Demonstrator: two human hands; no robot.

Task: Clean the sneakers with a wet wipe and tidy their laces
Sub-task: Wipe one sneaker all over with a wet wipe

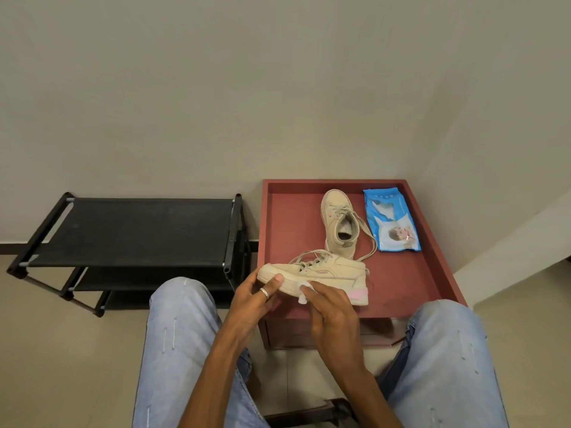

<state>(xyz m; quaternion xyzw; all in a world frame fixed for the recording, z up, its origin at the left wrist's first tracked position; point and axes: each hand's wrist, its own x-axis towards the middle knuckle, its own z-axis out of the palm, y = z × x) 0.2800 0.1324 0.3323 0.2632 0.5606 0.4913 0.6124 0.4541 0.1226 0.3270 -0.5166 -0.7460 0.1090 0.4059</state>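
A black shoe rack (129,233) stood at the left. The left hand (256,298) gripped the toe of the near sneaker (321,273) at the red desk's (401,273) near edge. The right hand's (332,313) fingers pinched a wet wipe (304,291) against its sole wall. The sneaker looked light, with a stiff sole best for holding and limp, loose laces. Farther right lay the second sneaker (340,225) and the wipe pack (391,220).

Home entryway: black shoe rack (129,233) w/ red side table (432,242), tiled floor.
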